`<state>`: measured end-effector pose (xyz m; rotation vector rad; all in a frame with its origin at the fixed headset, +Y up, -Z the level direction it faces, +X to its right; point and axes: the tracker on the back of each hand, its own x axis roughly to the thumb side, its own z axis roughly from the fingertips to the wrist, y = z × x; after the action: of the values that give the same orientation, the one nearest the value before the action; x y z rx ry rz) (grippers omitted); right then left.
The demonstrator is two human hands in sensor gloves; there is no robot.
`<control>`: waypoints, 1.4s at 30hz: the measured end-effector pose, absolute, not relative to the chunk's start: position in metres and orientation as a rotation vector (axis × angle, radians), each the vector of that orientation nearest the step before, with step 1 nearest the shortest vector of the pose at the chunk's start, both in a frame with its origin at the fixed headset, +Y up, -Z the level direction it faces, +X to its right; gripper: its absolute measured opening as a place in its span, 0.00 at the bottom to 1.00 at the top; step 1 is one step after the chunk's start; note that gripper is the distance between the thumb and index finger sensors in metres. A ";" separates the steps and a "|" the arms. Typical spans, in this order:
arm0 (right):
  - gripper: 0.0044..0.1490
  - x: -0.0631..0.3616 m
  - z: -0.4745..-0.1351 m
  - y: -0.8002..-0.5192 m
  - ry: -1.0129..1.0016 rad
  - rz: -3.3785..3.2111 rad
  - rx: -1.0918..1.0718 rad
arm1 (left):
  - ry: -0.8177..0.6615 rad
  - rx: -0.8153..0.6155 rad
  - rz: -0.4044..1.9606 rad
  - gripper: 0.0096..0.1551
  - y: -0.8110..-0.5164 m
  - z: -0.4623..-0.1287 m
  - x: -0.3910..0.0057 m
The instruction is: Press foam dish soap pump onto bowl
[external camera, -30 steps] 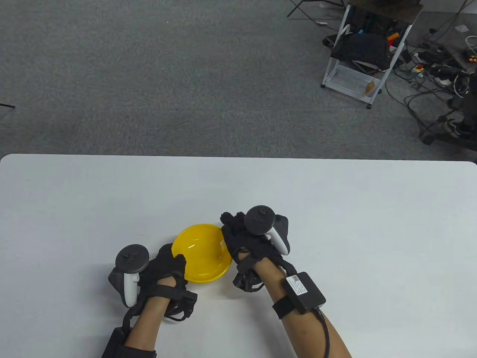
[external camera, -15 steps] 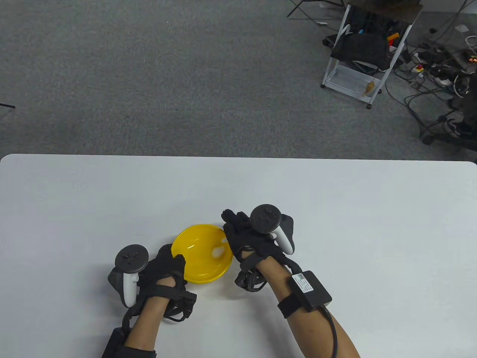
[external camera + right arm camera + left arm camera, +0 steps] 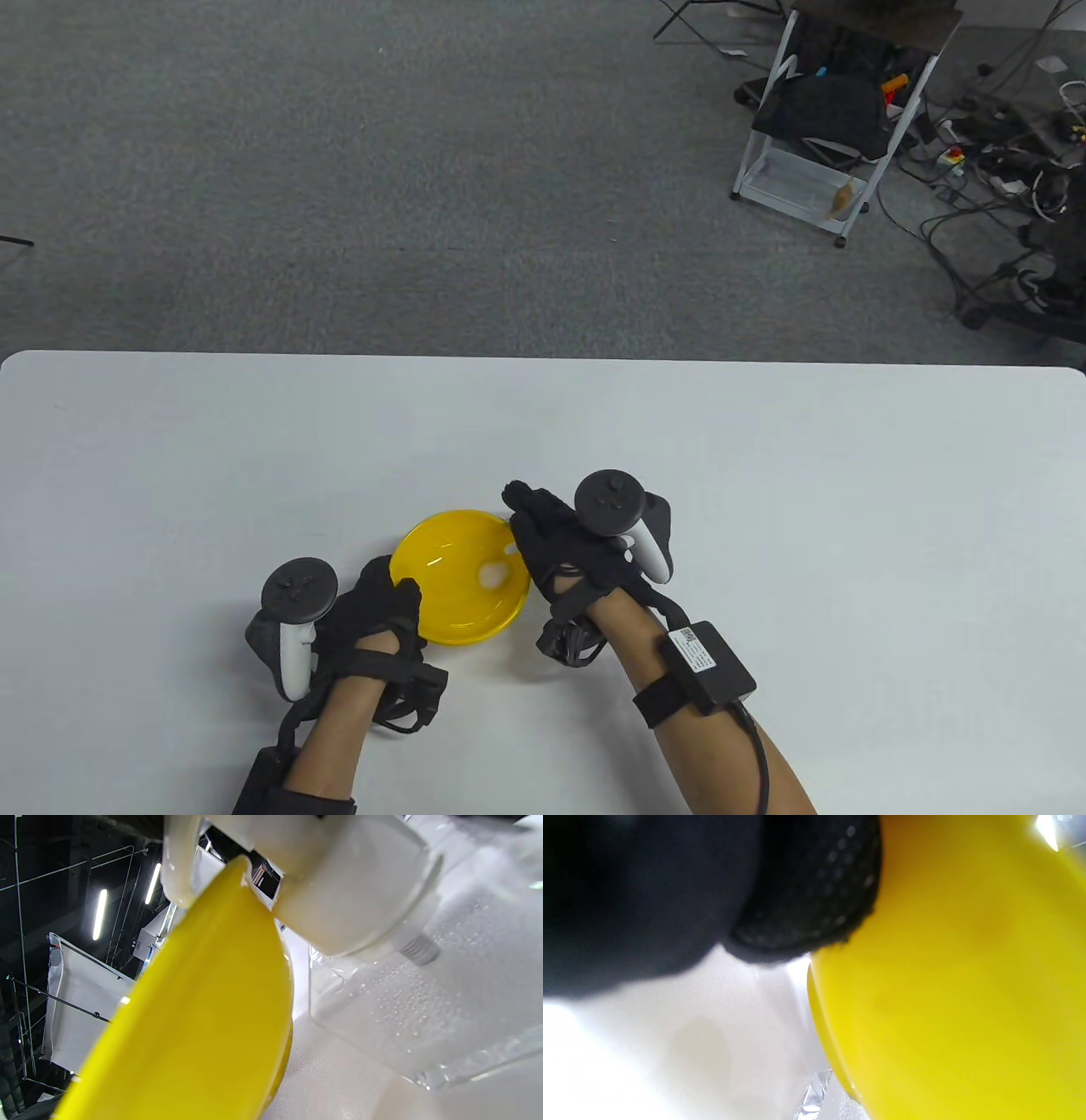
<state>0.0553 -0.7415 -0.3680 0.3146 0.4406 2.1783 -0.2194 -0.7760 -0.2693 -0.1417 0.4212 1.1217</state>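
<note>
Nearest, the left hand (image 3: 373, 615) grips the near-left rim of a yellow bowl (image 3: 450, 586) on the white tabletop (image 3: 848, 526), its fingers (image 3: 806, 891) pressed against the bowl's outer wall. Just beyond, the right hand (image 3: 568, 552) covers the foam soap pump (image 3: 339, 878), fingers curled down over it; the clear bottle stands upright under them, beside the bowl's right edge. The spout (image 3: 178, 861) reaches left over the rim, with a white dab of foam (image 3: 492, 576) inside.
</note>
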 end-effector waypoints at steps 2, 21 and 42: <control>0.42 0.055 -0.369 -0.744 0.433 2.179 0.315 | 0.420 -0.144 1.122 0.31 -0.776 -0.270 -0.219; 0.43 0.057 -0.369 -0.747 0.487 2.218 0.286 | 0.412 -0.165 1.146 0.31 -0.777 -0.269 -0.219; 0.42 0.057 -0.368 -0.746 0.452 2.156 0.305 | 0.411 -0.177 1.167 0.32 -0.777 -0.266 -0.220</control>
<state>0.0575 -0.7461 -0.3679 0.3055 0.4519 2.1556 -0.2196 -0.7774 -0.2655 -0.1774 0.4114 1.1673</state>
